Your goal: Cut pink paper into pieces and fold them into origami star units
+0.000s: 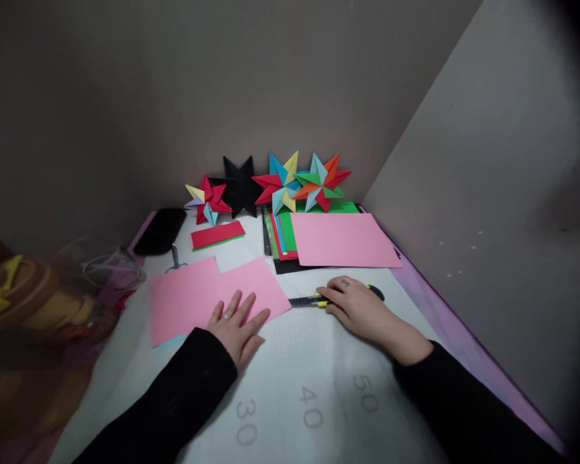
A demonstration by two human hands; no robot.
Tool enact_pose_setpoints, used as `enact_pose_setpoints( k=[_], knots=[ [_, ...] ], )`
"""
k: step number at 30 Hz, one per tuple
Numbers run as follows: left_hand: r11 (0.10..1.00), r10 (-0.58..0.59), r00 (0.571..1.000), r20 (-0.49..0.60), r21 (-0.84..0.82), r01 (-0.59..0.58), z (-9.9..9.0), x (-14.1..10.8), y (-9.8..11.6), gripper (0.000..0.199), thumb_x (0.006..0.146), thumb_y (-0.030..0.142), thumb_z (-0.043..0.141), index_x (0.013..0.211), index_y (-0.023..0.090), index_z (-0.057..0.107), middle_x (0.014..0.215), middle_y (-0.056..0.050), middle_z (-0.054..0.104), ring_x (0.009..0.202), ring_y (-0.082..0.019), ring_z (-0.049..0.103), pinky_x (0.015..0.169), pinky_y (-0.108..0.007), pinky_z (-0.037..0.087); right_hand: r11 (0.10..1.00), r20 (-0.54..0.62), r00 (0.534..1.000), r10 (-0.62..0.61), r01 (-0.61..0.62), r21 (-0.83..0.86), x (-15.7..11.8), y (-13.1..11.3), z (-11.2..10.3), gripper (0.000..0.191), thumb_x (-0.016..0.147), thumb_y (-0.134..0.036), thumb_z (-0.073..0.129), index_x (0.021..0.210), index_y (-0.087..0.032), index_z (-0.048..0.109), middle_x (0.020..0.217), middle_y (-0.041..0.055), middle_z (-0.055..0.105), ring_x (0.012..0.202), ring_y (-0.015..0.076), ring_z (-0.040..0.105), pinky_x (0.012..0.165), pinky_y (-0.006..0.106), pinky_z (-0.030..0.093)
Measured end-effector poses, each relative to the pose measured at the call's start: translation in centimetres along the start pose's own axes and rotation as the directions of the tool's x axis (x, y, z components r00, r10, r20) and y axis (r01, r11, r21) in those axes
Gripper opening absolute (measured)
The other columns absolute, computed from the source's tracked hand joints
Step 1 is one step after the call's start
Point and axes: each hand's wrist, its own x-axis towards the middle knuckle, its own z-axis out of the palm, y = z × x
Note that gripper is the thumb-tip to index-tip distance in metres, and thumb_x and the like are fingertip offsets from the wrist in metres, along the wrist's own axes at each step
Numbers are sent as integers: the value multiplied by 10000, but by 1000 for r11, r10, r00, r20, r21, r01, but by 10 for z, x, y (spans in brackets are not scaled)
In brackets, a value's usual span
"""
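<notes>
And the left hand (236,330) lies spread on pink paper (186,293), right hand (355,306) curled over the utility knife (321,300), blade (300,301) at the paper's corner!

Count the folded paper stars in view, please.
4, left to right along the wall: small multicoloured star, black star, blue-tipped star, orange-tipped star. Others may be hidden.

You've got plain black long sleeves (193,380), silvery ring (227,316) on left hand (235,330), small dark marking (345,283) on right hand (360,308).
</notes>
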Motion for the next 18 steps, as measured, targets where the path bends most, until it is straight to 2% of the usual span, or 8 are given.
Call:
enact_pose_setpoints(
  k=[7, 13, 18],
  knots=[
    [1000, 6, 999, 36, -15, -5, 1, 2, -1, 479, 892, 411, 423, 1366, 372, 369, 1497, -61, 261, 1364, -361, 180, 1011, -604, 229, 999, -9, 999, -34, 34, -33, 9, -11, 12, 305, 853, -222, 554, 1156, -203, 581, 989, 102, 591, 937, 233, 520, 796, 367, 419],
    [1000, -7, 1000, 4, -16, 7, 1, 1, 2, 465, 899, 391, 410, 1362, 372, 376, 1494, -58, 271, 1365, -350, 187, 1017, -592, 222, 997, -21, 997, -69, 68, -36, 19, -21, 16, 308, 854, -200, 549, 1160, -187, 582, 995, 114, 587, 946, 238, 518, 797, 369, 413],
    [999, 11, 1000, 7, -39, -10, 9, 2, -3, 470, 903, 414, 379, 1371, 371, 362, 1506, -51, 241, 1366, -367, 164, 1007, -623, 209, 996, -26, 997, -77, 76, -37, 20, -23, 16, 316, 851, -196, 556, 1166, -195, 576, 995, 112, 584, 949, 237, 513, 792, 369, 408]
  ],
)
